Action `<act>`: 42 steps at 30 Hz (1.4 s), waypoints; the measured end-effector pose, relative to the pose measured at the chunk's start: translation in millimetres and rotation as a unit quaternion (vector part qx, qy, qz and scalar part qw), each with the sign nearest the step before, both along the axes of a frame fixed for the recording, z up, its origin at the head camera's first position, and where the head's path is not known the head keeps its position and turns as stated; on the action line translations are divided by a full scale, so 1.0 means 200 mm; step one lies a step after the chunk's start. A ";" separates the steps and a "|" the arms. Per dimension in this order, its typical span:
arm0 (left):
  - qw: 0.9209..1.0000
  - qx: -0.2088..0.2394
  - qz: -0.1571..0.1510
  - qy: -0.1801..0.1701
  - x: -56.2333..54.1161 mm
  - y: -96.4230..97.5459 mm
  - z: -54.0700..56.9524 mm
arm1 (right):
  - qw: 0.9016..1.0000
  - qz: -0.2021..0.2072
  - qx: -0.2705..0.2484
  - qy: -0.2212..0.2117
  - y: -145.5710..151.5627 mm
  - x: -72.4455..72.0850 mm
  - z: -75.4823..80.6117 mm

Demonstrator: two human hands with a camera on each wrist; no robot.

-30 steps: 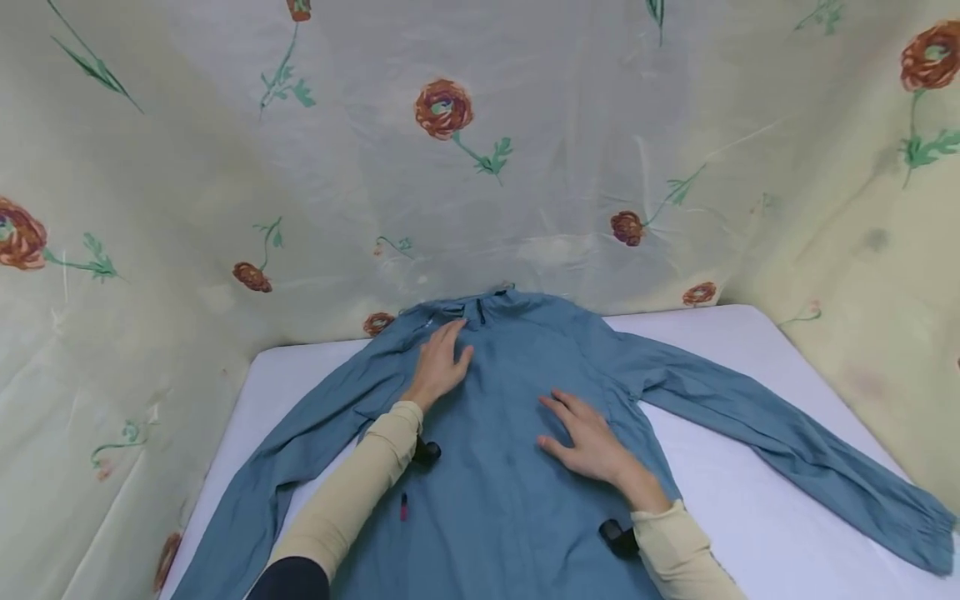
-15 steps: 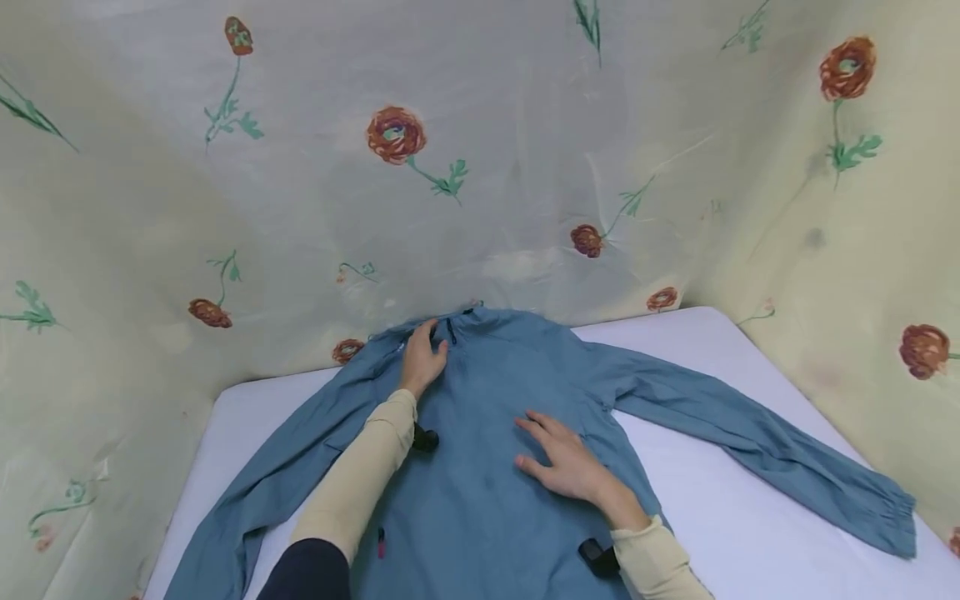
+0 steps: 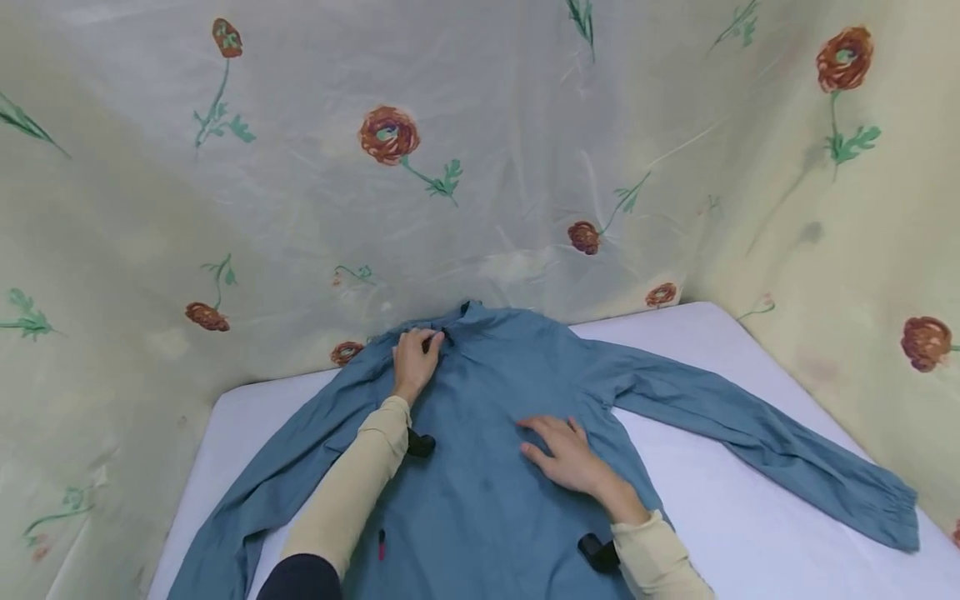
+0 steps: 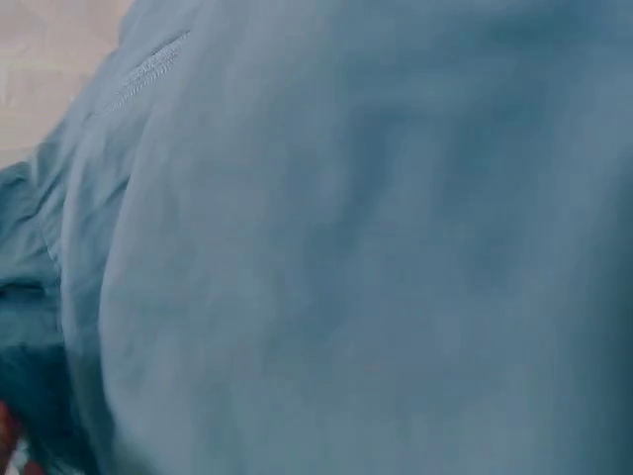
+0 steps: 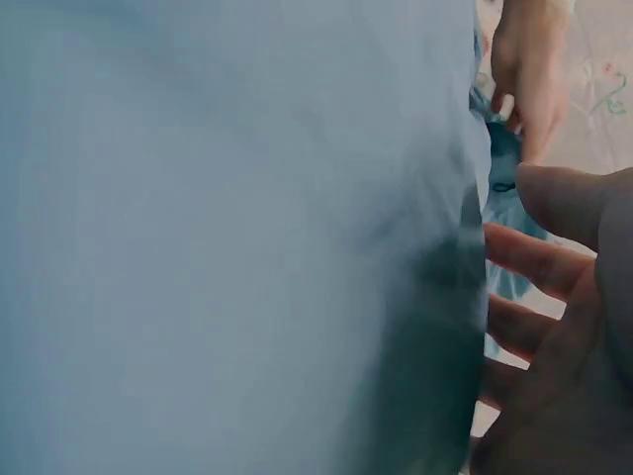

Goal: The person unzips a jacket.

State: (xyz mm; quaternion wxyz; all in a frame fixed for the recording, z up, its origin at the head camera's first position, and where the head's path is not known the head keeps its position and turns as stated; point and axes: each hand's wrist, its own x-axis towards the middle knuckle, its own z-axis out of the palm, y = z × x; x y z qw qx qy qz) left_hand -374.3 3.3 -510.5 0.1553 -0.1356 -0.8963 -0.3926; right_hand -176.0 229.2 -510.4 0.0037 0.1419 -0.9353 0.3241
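A blue jacket (image 3: 487,392) lies spread front up, its collar (image 3: 480,315) at the far end. By the collar's left side, my left hand (image 3: 415,360) has curled fingers and pinches the fabric near a dark zipper or cord end; the fingertips are partly hidden. My right hand (image 3: 564,454) hovers over or lightly touches the right half of the chest, fingers spread and relaxed, holding nothing. Close-up blue cloth (image 4: 297,247) fills the left wrist view. The right wrist view shows my right hand (image 5: 554,327) beside the fabric, the left hand (image 5: 534,79) beyond it.
The jacket rests on a white-covered table (image 3: 720,533). Its right sleeve (image 3: 765,433) stretches toward the right edge, the left sleeve (image 3: 277,483) toward the front left. A flowered plastic sheet (image 3: 480,208) hangs behind and at both sides. A small red tag (image 3: 381,546) shows on the jacket.
My left hand's fingers went from extended at the collar to curled, pinching fabric there, and the collar has shifted a little. My right hand stays nearly in place. The view has turned slightly.
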 end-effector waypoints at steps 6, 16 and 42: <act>0.996 0.024 -0.061 0.065 0.01 -0.05 0.09 | 1.000 0.000 -0.022 0.002 -0.05 -0.17 0.11; 0.986 0.146 -0.067 0.042 0.11 -0.03 0.17 | 0.989 -0.046 -0.127 -0.054 -0.28 -0.54 0.33; 0.967 0.254 -0.006 -0.033 0.22 -0.01 0.13 | 0.966 -0.057 -0.250 -0.038 -0.48 -0.68 0.32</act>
